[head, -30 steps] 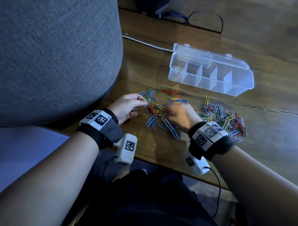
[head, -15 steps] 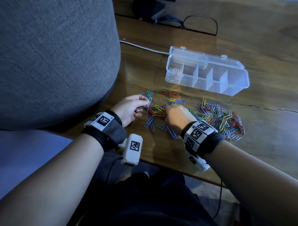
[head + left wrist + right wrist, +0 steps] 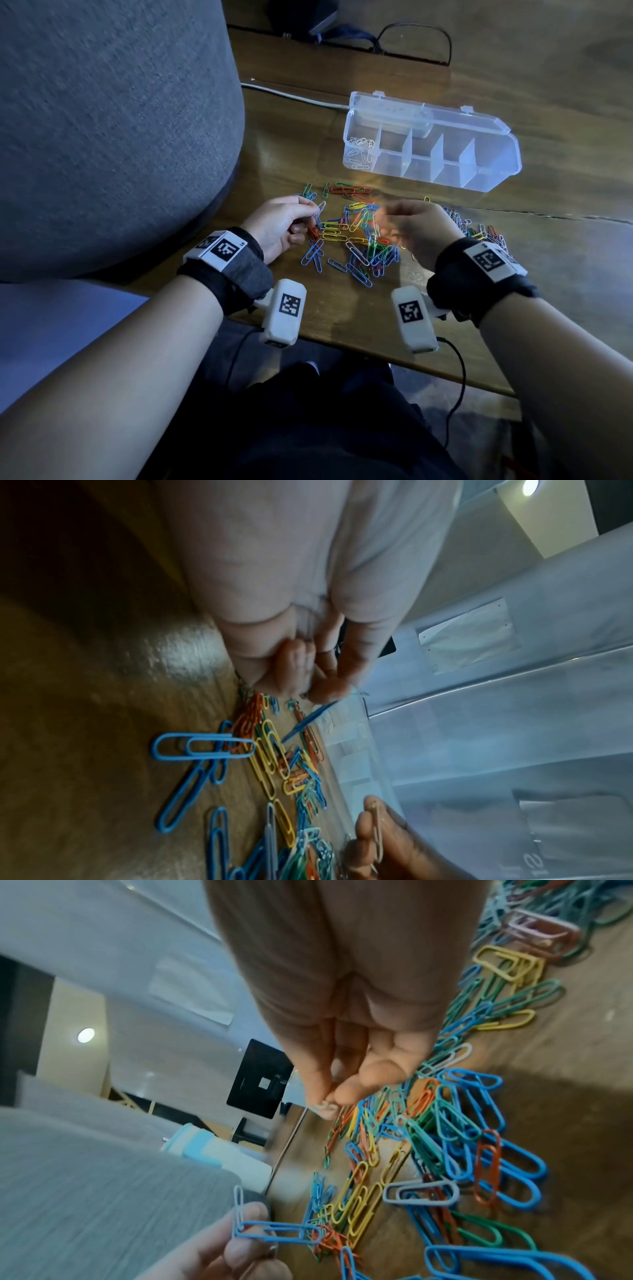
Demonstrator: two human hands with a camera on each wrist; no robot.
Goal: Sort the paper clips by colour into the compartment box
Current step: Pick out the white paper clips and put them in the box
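Coloured paper clips (image 3: 352,236) lie loose on the wooden table between my hands, and a second heap (image 3: 486,236) shows behind my right wrist. My left hand (image 3: 313,212) pinches a white clip (image 3: 238,1207) hooked to a blue clip (image 3: 277,1231), just above the heap's left edge. My right hand (image 3: 387,219) is blurred and raised over the heap's right side, pinching a pale clip (image 3: 377,829) in its fingertips. The clear compartment box (image 3: 493,171) stands open behind the clips. Only its leftmost compartment holds white clips (image 3: 359,147).
A large grey upholstered seat (image 3: 113,137) crowds the table's left side. A white cable (image 3: 291,96) and a pair of glasses (image 3: 414,41) lie beyond the box. The table's front edge (image 3: 342,342) runs just under my wrists.
My right hand has lifted off the heap and turned, now holding a pale clip above it. My left hand keeps its pinch at the heap's left edge.
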